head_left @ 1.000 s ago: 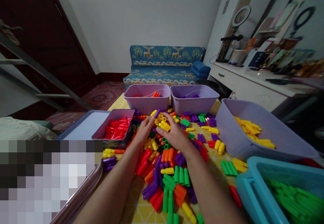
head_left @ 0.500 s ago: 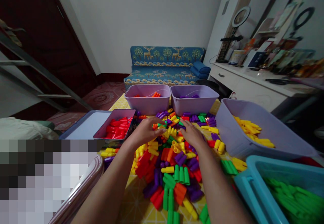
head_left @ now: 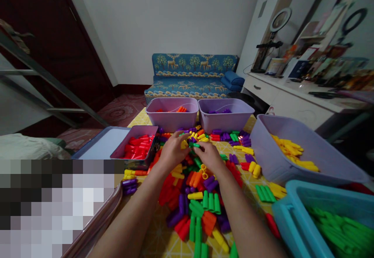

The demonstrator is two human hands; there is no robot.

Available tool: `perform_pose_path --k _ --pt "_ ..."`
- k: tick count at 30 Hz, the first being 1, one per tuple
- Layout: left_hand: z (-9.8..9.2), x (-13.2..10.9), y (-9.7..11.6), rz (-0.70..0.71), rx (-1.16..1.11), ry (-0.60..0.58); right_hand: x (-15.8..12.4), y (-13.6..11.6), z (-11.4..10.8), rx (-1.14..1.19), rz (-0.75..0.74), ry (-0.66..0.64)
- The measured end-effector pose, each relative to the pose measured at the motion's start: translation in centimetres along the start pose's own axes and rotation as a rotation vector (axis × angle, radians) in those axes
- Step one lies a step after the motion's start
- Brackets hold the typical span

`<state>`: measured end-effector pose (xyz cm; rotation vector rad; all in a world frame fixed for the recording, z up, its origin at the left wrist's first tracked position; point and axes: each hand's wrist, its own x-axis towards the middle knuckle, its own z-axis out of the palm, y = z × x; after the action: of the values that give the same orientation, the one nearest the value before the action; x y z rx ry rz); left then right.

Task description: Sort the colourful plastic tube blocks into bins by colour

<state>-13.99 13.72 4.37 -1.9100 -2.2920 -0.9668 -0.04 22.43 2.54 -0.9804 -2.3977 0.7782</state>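
Observation:
Loose plastic tube blocks in red, yellow, green, orange and purple lie heaped on the table. My left hand (head_left: 174, 150) is over the far part of the heap, its fingers curled around a yellow tube block (head_left: 184, 144), partly hidden by them. Close beside it, my right hand (head_left: 208, 155) pinches a green tube block (head_left: 194, 145) between thumb and fingers. The hands nearly meet there. Nearer to me, between my forearms, lie joined green tube blocks (head_left: 210, 202) and orange ones (head_left: 195, 179).
Two lilac bins (head_left: 172, 118) (head_left: 226, 118) stand at the back. On the left is a box of red blocks (head_left: 139, 148). A larger lilac bin (head_left: 267, 153) with yellow blocks and a blue bin (head_left: 295, 211) with green ones line the right. Beyond stands a patterned sofa (head_left: 194, 77).
Both hands were spread apart over the heap. They have come together and their fingers have closed on blocks. Some blocks under the right hand have shifted.

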Motion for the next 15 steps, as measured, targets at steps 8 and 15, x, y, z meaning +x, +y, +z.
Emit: perform_pose_path --k 8,15 --pt "-1.0 0.1 -0.1 -0.019 -0.176 -0.179 -0.2 0.4 -2.2 -0.035 0.028 0.008" --pt "-0.3 0.3 -1.1 -0.133 -0.115 0.108 -0.1 -0.2 -2.1 0.29 0.065 0.047"
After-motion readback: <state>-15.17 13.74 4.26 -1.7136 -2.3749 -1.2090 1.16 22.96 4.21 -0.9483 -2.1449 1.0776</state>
